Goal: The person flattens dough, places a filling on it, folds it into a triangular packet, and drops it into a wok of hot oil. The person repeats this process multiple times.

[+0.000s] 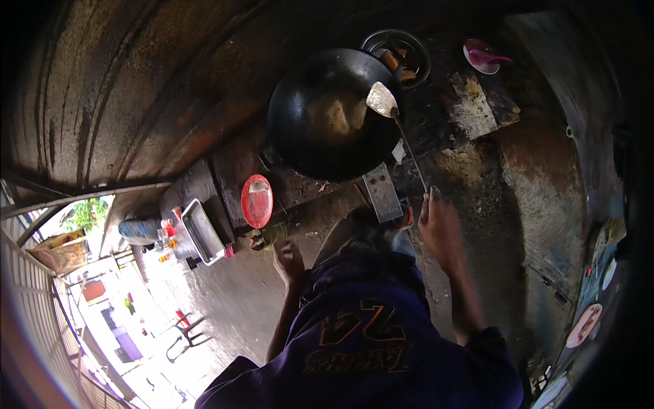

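My right hand point(439, 221) is closed round the long thin handle of a spatula point(412, 150). Its broad, pale metal blade is over the right side of a big black wok point(300, 136). Pale brown food point(337, 117) lies in the wok, in what looks like dark oil. Low in front of my body, left of the middle, is my left hand point(289, 262) with its fingers curled in. Whether anything is inside those fingers is hidden. A greenish object point(271, 237), too dim to name, is close to them.
Behind the wok is a metal bowl point(424, 51) with browned pieces. A red oval plate point(257, 211) lies at the wok's left, near a rectangular metal tray point(204, 232). A metal bracket point(383, 194) juts toward me. Far right sits a white dish with a pink spoon point(485, 57).
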`<state>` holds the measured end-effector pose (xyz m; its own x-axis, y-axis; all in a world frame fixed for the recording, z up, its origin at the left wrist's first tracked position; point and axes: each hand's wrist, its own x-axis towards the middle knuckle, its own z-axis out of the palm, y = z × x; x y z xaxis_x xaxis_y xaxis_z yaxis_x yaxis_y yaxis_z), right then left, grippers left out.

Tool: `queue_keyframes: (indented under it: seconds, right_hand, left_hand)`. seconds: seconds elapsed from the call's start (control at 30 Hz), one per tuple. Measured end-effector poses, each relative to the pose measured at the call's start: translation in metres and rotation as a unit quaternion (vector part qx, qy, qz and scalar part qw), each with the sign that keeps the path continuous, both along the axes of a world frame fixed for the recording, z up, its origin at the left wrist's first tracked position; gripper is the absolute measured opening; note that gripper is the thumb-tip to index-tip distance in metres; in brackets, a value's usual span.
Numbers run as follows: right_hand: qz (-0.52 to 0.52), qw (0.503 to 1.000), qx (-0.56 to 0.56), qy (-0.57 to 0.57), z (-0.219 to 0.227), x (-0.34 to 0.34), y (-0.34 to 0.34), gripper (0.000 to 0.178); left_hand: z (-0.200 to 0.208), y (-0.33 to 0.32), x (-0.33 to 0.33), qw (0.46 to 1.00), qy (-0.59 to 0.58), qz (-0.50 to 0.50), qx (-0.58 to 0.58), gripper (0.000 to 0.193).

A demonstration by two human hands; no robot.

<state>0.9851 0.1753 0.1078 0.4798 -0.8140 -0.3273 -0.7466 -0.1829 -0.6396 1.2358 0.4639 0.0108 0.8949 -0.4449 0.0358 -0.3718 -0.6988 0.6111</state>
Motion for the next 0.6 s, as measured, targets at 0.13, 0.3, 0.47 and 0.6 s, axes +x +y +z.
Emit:
queue_keyframes:
  seconds: [0.13,0.3,0.47,0.6]
  right_hand:
    - [0.045,0.996,-0.046,0.059,0.004,0.013,-0.001,0.02]
    - [0.065,0.986,-0.123,0.09,-0.01,0.051,0.009,0.013]
    - [0.024,0.993,-0.088,0.08,-0.016,0.086,0.012,0.01]
    - [0.02,0.98,-0.179,0.081,-0.008,0.092,0.028,0.012]
  left_hand:
    - [-0.067,0.119,-0.01,0.96,0.147,0.236,0.04,0.034]
    - [-0.121,0.233,-0.05,0.911,0.198,0.337,0.129,0.043]
    - [-0.183,0.283,-0.062,0.878,0.278,0.389,0.028,0.049]
    - [-0.205,0.267,-0.048,0.915,0.24,0.318,0.067,0.052]
